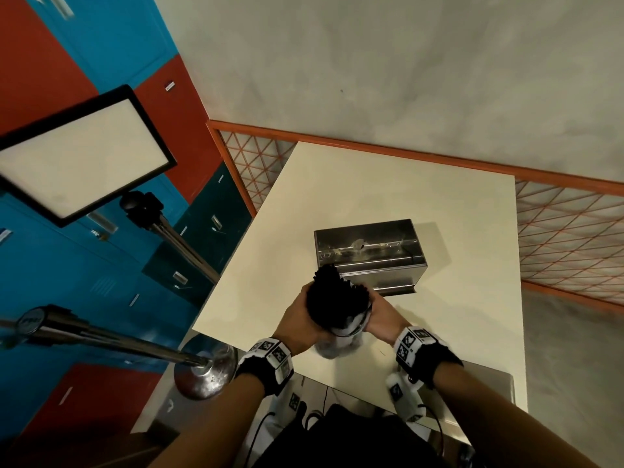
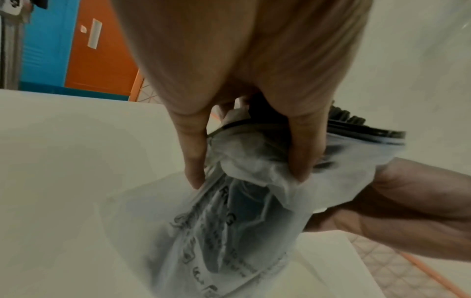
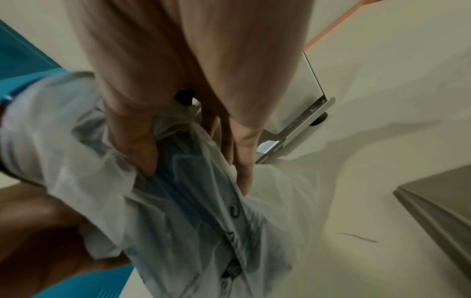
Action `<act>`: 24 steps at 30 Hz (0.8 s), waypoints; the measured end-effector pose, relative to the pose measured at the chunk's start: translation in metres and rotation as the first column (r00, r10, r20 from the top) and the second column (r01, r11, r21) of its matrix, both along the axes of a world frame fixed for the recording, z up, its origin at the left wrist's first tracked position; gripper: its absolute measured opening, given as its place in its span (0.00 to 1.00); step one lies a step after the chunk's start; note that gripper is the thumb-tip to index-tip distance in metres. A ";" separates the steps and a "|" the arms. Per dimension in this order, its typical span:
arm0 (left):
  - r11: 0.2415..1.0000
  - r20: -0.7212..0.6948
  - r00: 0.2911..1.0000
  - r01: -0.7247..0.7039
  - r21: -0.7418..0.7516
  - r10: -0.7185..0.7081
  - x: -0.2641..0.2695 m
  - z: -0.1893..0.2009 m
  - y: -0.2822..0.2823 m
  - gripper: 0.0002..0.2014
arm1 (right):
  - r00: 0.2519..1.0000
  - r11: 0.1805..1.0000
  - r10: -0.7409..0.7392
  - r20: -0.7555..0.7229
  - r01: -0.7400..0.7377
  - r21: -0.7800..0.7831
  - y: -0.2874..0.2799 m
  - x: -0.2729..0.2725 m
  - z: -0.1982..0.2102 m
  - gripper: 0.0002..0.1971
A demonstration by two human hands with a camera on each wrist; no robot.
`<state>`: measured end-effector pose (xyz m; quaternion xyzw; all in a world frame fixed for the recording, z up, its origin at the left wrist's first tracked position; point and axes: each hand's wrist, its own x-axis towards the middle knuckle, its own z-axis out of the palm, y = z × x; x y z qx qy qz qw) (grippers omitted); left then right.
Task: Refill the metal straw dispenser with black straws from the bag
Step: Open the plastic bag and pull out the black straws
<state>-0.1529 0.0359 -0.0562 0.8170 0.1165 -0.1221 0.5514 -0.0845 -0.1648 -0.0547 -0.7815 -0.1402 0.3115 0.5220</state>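
- Both hands are wrapped around one bundle: the left hand (image 1: 299,314) and the right hand (image 1: 383,315) curl their fingers round the clear plastic bag (image 2: 229,231) from opposite sides.
- From the left wrist, fingers (image 2: 303,153) dig into bunched plastic; from the right wrist, the thumb and fingers press the bag's neck the same way.
- Black straws (image 1: 332,300) stick up out of the bag's open top between the two hands, held over the near part of the table (image 1: 388,197).
- Just beyond the straw tips stands the metal dispenser (image 1: 369,255), lid off and, as far as the head view shows, holding no straws.
- My reading: the straws are being worked free of the bag, and none has been loaded yet.
- Next, I judge, the bag must be pushed down or pulled off, then the bundle turned level to lie lengthwise in the box.
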 end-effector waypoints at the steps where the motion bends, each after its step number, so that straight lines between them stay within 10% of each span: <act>1: 0.999 -0.005 0.999 -0.039 0.029 0.039 0.000 0.001 0.002 0.46 | 0.999 1.000 -0.031 0.010 0.031 -0.001 -0.003 0.002 -0.002 0.32; 5: 0.985 0.038 0.987 -0.159 0.069 0.156 -0.002 -0.001 0.014 0.27 | 0.989 0.986 -0.145 0.010 0.144 0.079 -0.017 0.006 -0.006 0.20; 16: 0.986 0.049 0.988 -0.141 -0.084 0.146 -0.009 -0.008 0.004 0.24 | 0.999 0.985 0.000 -0.037 -0.007 -0.174 -0.027 -0.011 -0.008 0.36; 24: 0.981 0.079 0.986 -0.136 -0.138 0.148 -0.006 -0.005 0.011 0.41 | 0.991 0.970 -0.005 0.136 0.038 -0.242 -0.009 -0.004 -0.007 0.17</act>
